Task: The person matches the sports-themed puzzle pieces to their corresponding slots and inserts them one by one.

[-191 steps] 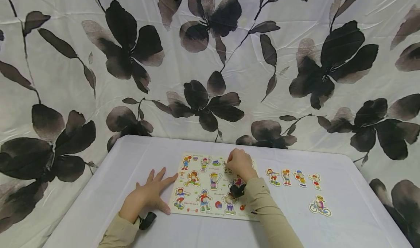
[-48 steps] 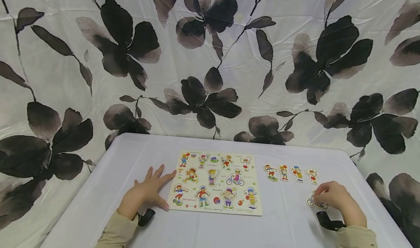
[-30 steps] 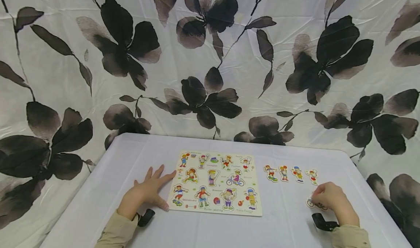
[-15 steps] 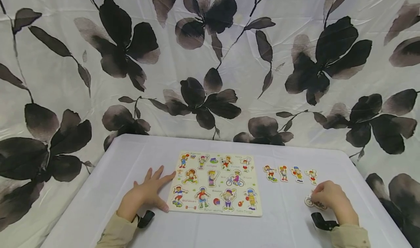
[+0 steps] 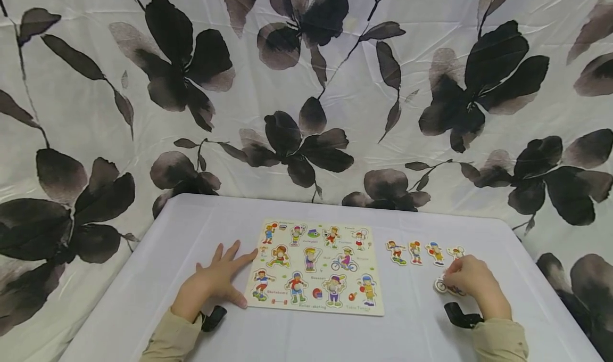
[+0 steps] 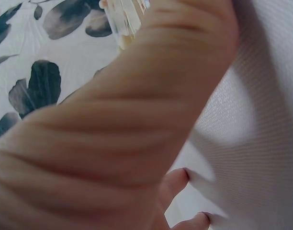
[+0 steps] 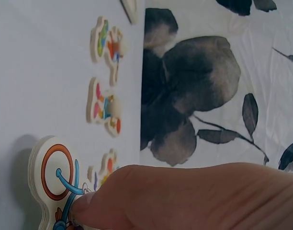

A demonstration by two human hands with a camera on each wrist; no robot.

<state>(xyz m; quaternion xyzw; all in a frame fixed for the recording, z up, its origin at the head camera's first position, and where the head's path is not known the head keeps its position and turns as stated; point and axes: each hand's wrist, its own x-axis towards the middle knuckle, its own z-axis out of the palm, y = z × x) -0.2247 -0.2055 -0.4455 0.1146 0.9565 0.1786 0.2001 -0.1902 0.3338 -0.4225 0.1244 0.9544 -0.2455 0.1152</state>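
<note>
Since half-second-earlier view, right hand (image 5: 479, 288) and bicycle piece (image 5: 439, 286) had shifted left, toward puzzle board (image 5: 369, 269). Right hand pinched piece, right of board; narrow hold might let it twist or slip. Left hand (image 5: 210, 282) lay spread, grasping nothing, at board's left edge; stray push could skew board. Farther, loose figure (image 5: 457, 251) lay just behind knuckles, liable to knock if hand swept low.

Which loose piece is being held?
The bike piece: the right hand pinches it, while the other four lie in a row on the table.
</note>
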